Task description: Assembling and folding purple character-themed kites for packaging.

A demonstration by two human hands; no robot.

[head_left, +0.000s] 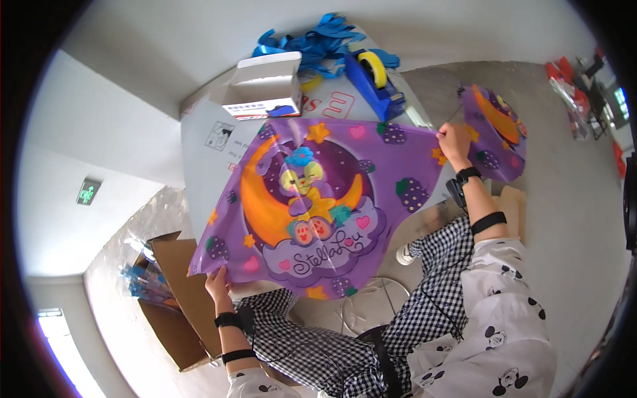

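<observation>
A thin, glossy purple kite sail (391, 156) is spread out in front of me, printed with a cartoon animal on an orange moon, stars, hearts and strawberries. My left hand (217, 284) pinches its lower left corner. At its upper right corner my right hand (454, 143) grips the edge, fingers closed. The sail is stretched between both hands, covering the near part of the table and part of my lap. Beyond my right hand hangs another purple piece (496, 136) with a similar print; whether it joins the sail I cannot tell.
On the grey table (202, 159) stand a white open carton (265, 83) and a blue tape dispenser (375, 86) with yellow tape. Blue ribbons (318, 43) are heaped at the back. A cardboard box (179, 298) with wrapped items stands at left. White cord (378, 302) lies below.
</observation>
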